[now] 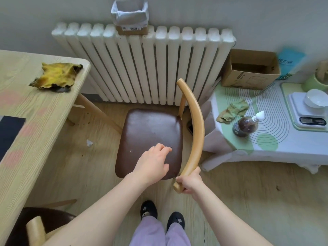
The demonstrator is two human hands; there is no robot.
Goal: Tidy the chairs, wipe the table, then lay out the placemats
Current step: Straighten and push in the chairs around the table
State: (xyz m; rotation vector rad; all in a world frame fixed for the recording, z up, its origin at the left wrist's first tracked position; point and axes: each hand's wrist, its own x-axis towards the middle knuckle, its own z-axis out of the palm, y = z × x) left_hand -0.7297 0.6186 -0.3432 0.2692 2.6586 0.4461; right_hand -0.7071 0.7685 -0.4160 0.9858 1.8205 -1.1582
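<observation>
**Chair stands off from the table, backrest already in our right hand**

We read this as the first step, tidying the chairs. The chair (152,139) sits at the centre of the frame, in the gap between the wooden table (35,121) on the left and the low cloth-covered side table (266,139) on the right. Its brown seat faces left, toward the wooden table, and its curved wooden backrest (193,125) runs as a long arc from upper centre down to lower centre, on the seat's right edge.

Our right hand (189,181) is at the lower end of that arc, its fingers (182,180) wrapped tight around the rail. Our left hand (152,164) hovers above the seat's near right part, fingers loosely curled with nothing between them; we cannot tell whether it touches the leather.

The move turns on this: the table lies left of the chair, and the backrest's long axis runs roughly parallel to the table's long edge. A push leftward across that axis would, we judge, slide the seat under the tabletop. The right hand is the one placed to drive it, while the left is nearer the seat for steadying.

A crumpled yellow cloth (56,76) waits on the table at upper left, likely for the wiping. A second chair (35,226) shows at lower left.
</observation>
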